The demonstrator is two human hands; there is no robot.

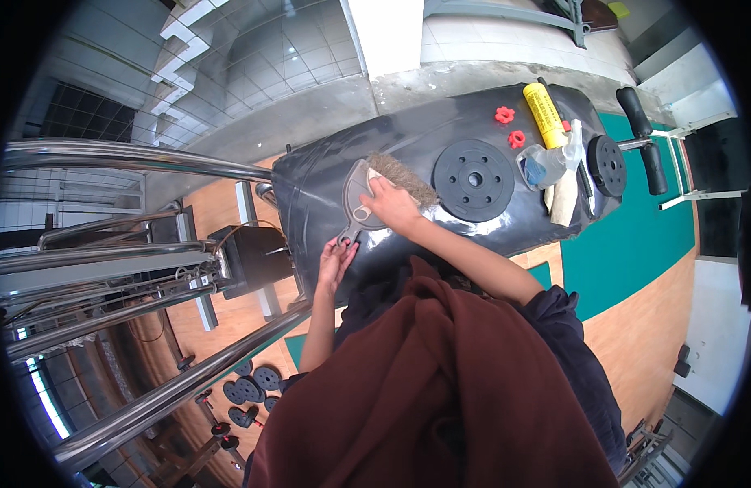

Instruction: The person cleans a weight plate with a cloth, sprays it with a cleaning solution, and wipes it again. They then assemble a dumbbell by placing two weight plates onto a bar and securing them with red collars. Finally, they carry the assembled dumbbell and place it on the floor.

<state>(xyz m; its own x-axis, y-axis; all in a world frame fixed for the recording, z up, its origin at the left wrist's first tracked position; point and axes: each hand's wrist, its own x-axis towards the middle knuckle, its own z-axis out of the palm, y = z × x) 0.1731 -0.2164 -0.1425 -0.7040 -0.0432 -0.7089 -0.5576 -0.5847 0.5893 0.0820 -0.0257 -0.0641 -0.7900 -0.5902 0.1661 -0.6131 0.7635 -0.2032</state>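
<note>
A black padded surface (pixel 310 187) lies before me. My left hand (pixel 336 264) is closed round the ringed handle of a small grey-brown dustpan (pixel 356 185), near the surface's front left edge. My right hand (pixel 390 205) grips a hand brush (pixel 404 175) with tan bristles; its grip is mostly hidden under my fingers. The brush sits over the right side of the pan, its bristles reaching toward a black weight plate (pixel 449 180) lying flat just to the right. I cannot make out any dirt in the pan.
Farther right on the padding are two red star-shaped collars (pixel 504 115), a yellow cylinder (pixel 545 114), a clear spray bottle (pixel 546 165), a pale cloth (pixel 564 199) and another black plate (pixel 606 166). Chrome rails (pixel 148 154) run along the left. Several small plates (pixel 267 376) lie on the floor.
</note>
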